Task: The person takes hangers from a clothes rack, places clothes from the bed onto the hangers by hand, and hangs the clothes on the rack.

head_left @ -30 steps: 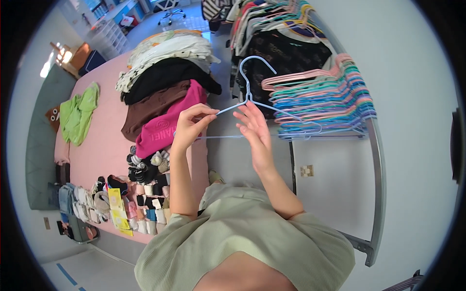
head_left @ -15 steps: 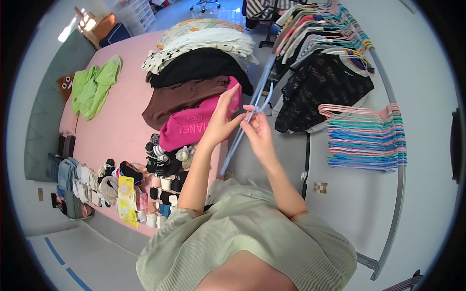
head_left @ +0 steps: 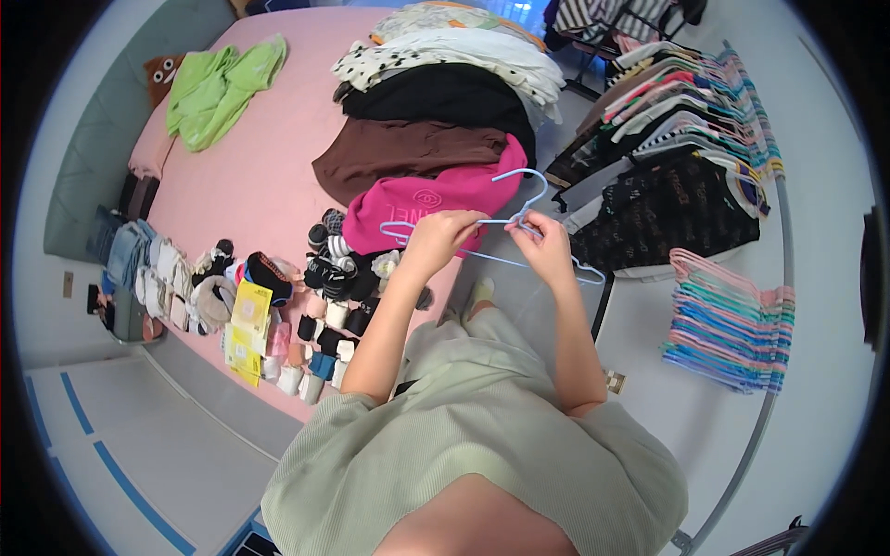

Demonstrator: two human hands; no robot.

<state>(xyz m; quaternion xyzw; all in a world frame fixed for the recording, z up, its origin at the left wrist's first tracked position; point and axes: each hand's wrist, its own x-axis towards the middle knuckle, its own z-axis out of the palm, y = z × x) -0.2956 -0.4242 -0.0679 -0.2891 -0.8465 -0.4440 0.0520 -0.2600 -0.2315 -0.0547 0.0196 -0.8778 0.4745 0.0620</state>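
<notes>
The left hand and right hand pinch a thin light-blue triangle-shaped hanger, likely to steady it; bright pink cloth lies beyond the left hand.

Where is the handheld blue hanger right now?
In the head view, the blue hanger is slightly above and right of centre, pinched by the left hand and right hand, its left end seen against the magenta garment.

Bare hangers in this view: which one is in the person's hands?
The pale blue hanger, held by the left hand and right hand, apart from the metal rail. The other bare hangers hang bunched on that rail, at the picture's right.
</notes>
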